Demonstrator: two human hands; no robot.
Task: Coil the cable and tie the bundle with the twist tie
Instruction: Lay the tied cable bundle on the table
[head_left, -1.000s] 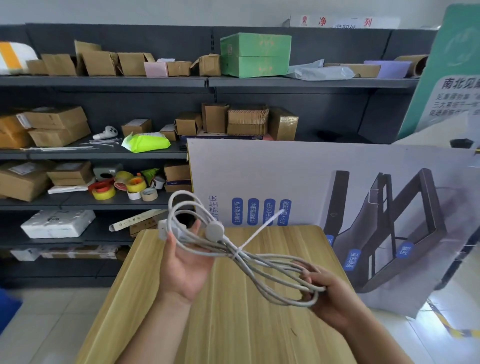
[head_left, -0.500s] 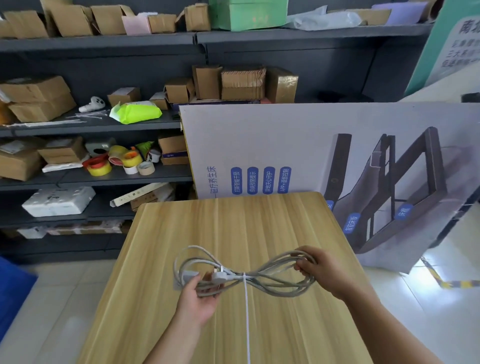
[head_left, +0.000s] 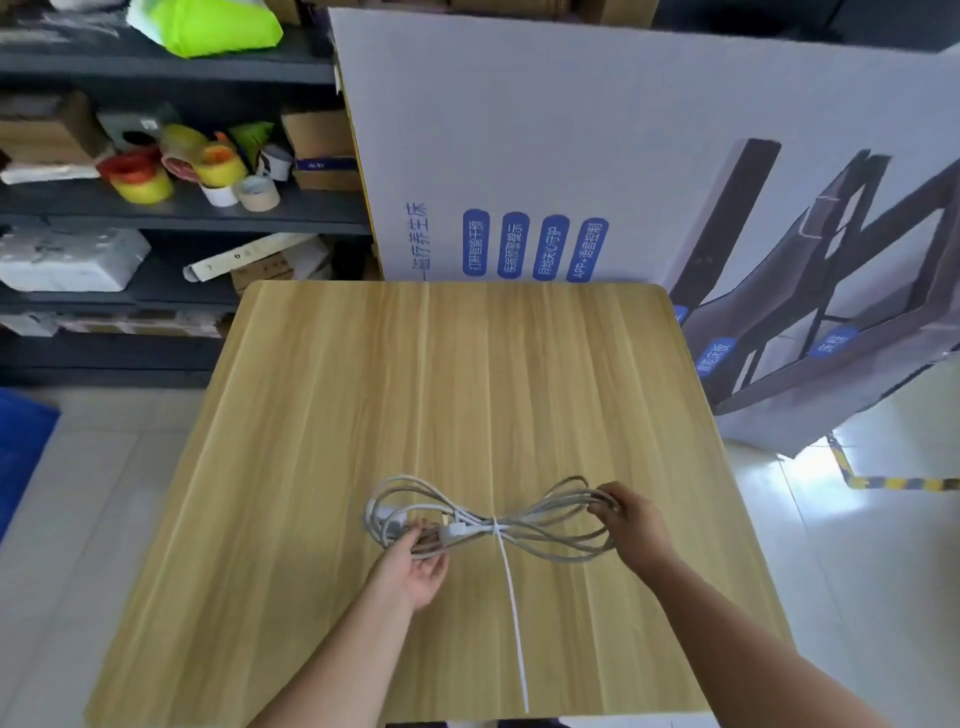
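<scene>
Cable (head_left: 545, 535), coiled and cinched at its waist by the twist tie (head_left: 511, 597), is laid near the worktop's (head_left: 467, 374) near edge, grasped by the left hand (head_left: 418, 564) and right hand (head_left: 631, 522). Loops could be sprung loose if the tie is insufficiently twisted.

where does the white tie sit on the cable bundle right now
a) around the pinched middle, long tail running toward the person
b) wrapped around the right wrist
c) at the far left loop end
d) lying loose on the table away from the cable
a: the white tie cinches the cable bundle at its narrow waist, between the left hand and the right hand, and its tail trails down the table toward the near edge.
</scene>
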